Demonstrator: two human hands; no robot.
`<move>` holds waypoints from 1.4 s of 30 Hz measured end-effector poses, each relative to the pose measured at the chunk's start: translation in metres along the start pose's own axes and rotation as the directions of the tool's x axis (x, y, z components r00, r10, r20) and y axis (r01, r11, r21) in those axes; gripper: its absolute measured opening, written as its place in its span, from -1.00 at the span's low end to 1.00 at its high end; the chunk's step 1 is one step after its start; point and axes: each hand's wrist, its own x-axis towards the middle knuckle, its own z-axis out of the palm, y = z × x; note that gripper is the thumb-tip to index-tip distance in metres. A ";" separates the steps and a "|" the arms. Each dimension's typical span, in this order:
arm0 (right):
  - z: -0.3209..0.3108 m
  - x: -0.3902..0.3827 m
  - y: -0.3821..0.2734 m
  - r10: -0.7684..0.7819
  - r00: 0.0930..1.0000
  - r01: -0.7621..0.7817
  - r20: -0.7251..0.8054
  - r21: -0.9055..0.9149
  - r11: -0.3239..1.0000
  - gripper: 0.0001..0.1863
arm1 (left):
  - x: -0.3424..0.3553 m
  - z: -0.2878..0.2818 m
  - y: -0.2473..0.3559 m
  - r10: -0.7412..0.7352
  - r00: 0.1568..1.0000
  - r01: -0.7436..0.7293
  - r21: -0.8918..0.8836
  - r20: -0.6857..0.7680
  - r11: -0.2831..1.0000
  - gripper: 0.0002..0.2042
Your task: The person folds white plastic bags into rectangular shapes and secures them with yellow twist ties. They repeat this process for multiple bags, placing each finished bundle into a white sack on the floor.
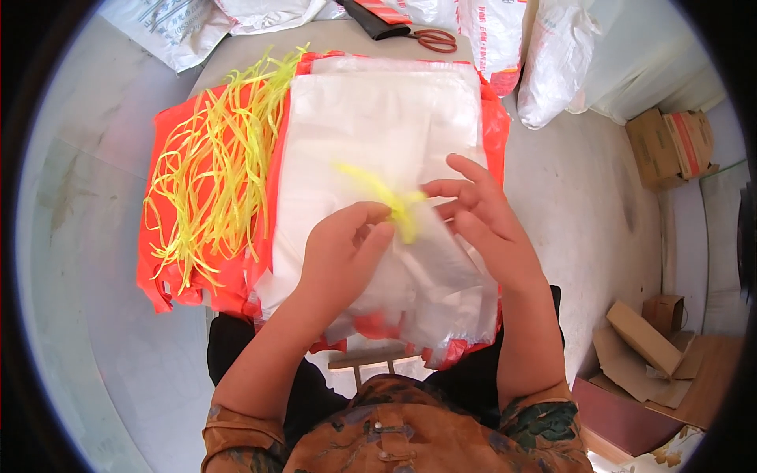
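Observation:
My left hand point(343, 248) is closed on a yellow ribbon point(363, 180) tied or looped around the gathered end of a clear plastic bag point(453, 284), blurred by motion. My right hand point(489, 229) is just right of the knot, fingers curved and spread apart, fingertips at or near the bag. Beneath them lies a stack of pale translucent bags point(351, 110) on red bag material point(493, 134). A tangle of thin yellow ribbons point(209, 173) lies on a red pile at the left.
Red-handled scissors point(434, 39) lie near a dark object at the table's back edge point(284, 39). White sacks point(552, 67) stand behind. Cardboard boxes point(654, 146) and flattened cardboard point(643, 355) are on the right. My legs and a wooden stool frame show below.

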 end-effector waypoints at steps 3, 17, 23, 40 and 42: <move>0.005 0.000 -0.005 -0.088 0.996 0.088 -0.011 0.212 0.973 -0.38 | -0.002 -0.002 0.000 -0.275 0.946 0.325 -0.519 0.175 0.790 -0.36; 0.012 0.012 0.027 0.180 0.971 -0.192 -0.157 -0.067 0.979 -0.16 | 0.002 0.012 0.013 -0.427 0.833 0.533 -0.717 0.352 0.450 -0.50; 0.011 0.014 0.024 0.218 0.958 -0.228 -0.187 -0.033 0.973 -0.11 | -0.002 0.015 -0.002 -0.325 0.866 0.498 -0.712 0.380 0.495 -0.47; 0.009 0.020 0.026 0.049 0.955 -0.031 -0.294 0.064 0.997 -0.08 | -0.007 0.023 0.000 -0.357 0.852 0.519 -0.699 0.382 0.491 -0.63; 0.005 0.017 0.022 0.143 0.957 -0.129 -0.254 0.069 0.989 -0.07 | -0.008 0.022 0.000 -0.343 0.867 0.493 -0.725 0.362 0.481 -0.63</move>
